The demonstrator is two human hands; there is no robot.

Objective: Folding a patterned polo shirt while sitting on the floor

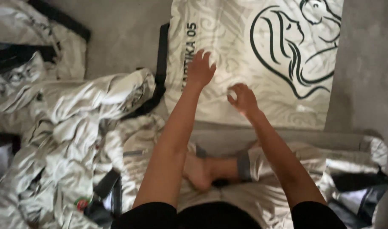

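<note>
Grey floor carries a flat white cover (245, 51). Left hand (200, 70) presses it, fingers spread; right hand (243, 99) hovers half-curled, holding nothing. It looks soft, light, slippery; probably best gripped at the edge.

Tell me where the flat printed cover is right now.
In the head view the flat printed cover lies spread on the grey floor, top centre, under both hands, with the crumpled pile of covers to its left.
</note>
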